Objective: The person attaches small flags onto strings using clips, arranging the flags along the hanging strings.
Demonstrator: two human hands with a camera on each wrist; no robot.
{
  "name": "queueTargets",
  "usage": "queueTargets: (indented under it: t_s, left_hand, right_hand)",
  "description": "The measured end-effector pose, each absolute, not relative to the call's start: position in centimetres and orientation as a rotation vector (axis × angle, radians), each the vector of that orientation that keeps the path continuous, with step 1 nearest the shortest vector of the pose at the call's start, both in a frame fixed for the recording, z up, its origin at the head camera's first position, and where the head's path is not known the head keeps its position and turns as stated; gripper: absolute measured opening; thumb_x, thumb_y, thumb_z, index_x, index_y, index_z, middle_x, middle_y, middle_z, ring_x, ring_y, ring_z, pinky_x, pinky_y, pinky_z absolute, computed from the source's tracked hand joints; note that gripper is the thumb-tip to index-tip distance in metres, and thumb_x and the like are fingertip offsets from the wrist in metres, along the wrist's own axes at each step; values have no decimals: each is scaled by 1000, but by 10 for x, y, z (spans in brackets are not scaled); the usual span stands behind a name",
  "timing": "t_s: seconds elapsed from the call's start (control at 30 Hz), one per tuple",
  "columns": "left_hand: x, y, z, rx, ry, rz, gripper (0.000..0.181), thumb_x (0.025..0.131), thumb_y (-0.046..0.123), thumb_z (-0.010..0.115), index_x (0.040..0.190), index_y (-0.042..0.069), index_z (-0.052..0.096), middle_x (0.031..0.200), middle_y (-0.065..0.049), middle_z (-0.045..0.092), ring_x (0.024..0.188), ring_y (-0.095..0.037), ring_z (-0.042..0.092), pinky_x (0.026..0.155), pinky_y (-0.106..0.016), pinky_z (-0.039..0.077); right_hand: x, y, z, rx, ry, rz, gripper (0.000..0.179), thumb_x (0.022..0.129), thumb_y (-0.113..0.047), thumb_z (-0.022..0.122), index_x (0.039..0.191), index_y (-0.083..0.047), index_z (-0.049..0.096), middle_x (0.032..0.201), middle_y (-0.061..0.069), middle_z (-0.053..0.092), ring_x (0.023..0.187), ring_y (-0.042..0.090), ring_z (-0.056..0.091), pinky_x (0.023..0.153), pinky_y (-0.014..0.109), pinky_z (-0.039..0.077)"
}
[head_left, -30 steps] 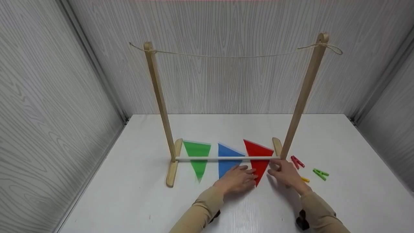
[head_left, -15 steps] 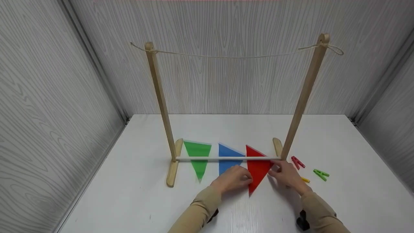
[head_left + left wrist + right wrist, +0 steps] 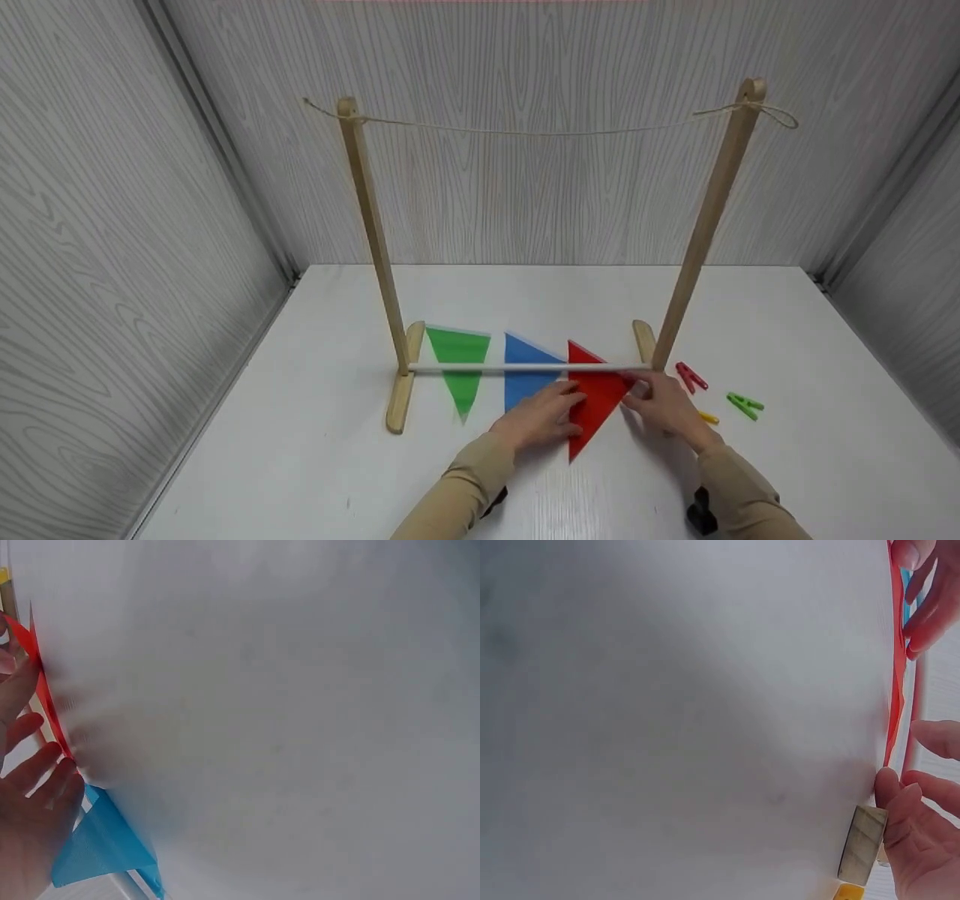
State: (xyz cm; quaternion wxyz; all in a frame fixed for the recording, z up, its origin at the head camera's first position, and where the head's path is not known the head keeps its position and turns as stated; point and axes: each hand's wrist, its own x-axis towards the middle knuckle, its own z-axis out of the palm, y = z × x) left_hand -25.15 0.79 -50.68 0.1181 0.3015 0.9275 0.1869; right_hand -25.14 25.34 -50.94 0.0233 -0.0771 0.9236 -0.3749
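A red pennant [image 3: 596, 405] lies across the front of the frame, its tip pointing towards the person. My right hand [image 3: 664, 405] pinches its right corner between thumb and fingertips, close to the right post's base. Along the pennant's left edge, my left hand [image 3: 540, 417] touches the fabric with extended fingers. The right wrist view shows the red fabric [image 3: 898, 682] edge-on between the two hands. A blue pennant [image 3: 521, 390] is partly covered by the left hand, and a green pennant [image 3: 459, 349] lies further left. A white rod [image 3: 491, 367] passes over all three.
Twine [image 3: 540, 134] is strung between the left wooden post [image 3: 371, 225] and right wooden post [image 3: 709, 217]. Right of the frame lie a red clothespin [image 3: 690, 376], a green clothespin [image 3: 744, 405] and a yellow clothespin [image 3: 708, 417], partly hidden by the right hand.
The red pennant has turned and shifted, its tip moving left and towards the person. The left hand moved slightly left, and its fingers spread again. The right hand stayed at the corner.
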Motion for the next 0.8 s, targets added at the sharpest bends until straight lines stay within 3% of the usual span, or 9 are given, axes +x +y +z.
queueTargets:
  t_s: [0.1,0.23,0.5,0.6,0.8]
  left_hand:
    - [-251,8,-506,852,2689,518,65,99,33,64,156,20,37,167,3,28,156,-19,25,123,-36,34]
    - [-251,9,-506,830,2675,496,68,99,36,64,158,22,34,167,6,29,157,-18,21,124,-37,32]
    - [-250,10,-505,848,2678,532,65,95,34,70,153,22,43,159,6,40,148,-14,34,115,-31,44]
    - [-251,10,-506,862,2683,527,63,95,34,69,152,22,44,158,6,40,147,-13,36,116,-30,43]
    - [-252,10,-506,930,2699,500,59,96,33,69,149,19,48,151,4,47,140,-12,43,114,-28,43]
  right_hand:
    - [-251,253,-508,-211,2875,-1179,44,94,-13,69,136,-6,61,116,14,66,91,21,52,71,26,47]
    - [-250,251,-508,-178,2921,-1168,42,94,-13,69,134,-2,61,111,15,65,90,22,52,69,26,47]
    - [-249,249,-512,-203,3037,-1143,36,91,-11,72,123,5,64,105,17,67,93,26,57,85,42,54]
    - [-249,247,-512,-192,3042,-1145,38,90,-11,73,123,6,63,107,19,67,96,29,59,91,50,56]
    - [-249,244,-511,-99,2987,-1153,43,89,-11,75,125,6,60,112,21,67,97,28,59,92,50,57]
